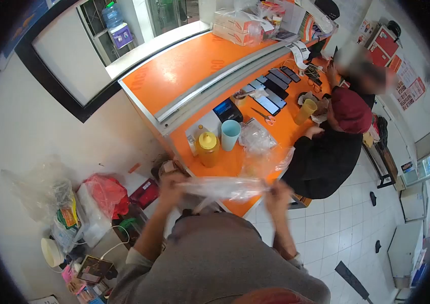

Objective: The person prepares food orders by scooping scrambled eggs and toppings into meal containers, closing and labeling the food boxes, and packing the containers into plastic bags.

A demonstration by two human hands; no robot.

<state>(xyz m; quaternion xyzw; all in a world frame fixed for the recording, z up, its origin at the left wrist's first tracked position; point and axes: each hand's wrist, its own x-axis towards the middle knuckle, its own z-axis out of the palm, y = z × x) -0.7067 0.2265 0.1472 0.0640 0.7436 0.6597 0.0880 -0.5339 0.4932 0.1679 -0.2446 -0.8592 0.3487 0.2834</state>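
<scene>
A clear plastic bag (pixel 225 188) is stretched sideways between my two hands, in front of my chest and near the counter's front corner. My left hand (pixel 171 188) is closed on one end of it, and my right hand (pixel 278 196) grips the other end. Both hands are somewhat blurred. Just beyond the bag, on the orange counter (pixel 184 137), stand a yellow squeeze bottle (pixel 208 149) and a light blue cup (pixel 230 136). More crumpled clear plastic (pixel 258 139) lies to the right of the cup.
Several phones (pixel 266 104), scissors (pixel 267 118) and a yellow cup (pixel 306 111) lie or stand farther along the counter. A person in a dark red head covering (pixel 350 110) sits at the right, another person beyond. Bags, including a red one (pixel 106 195), are piled at left.
</scene>
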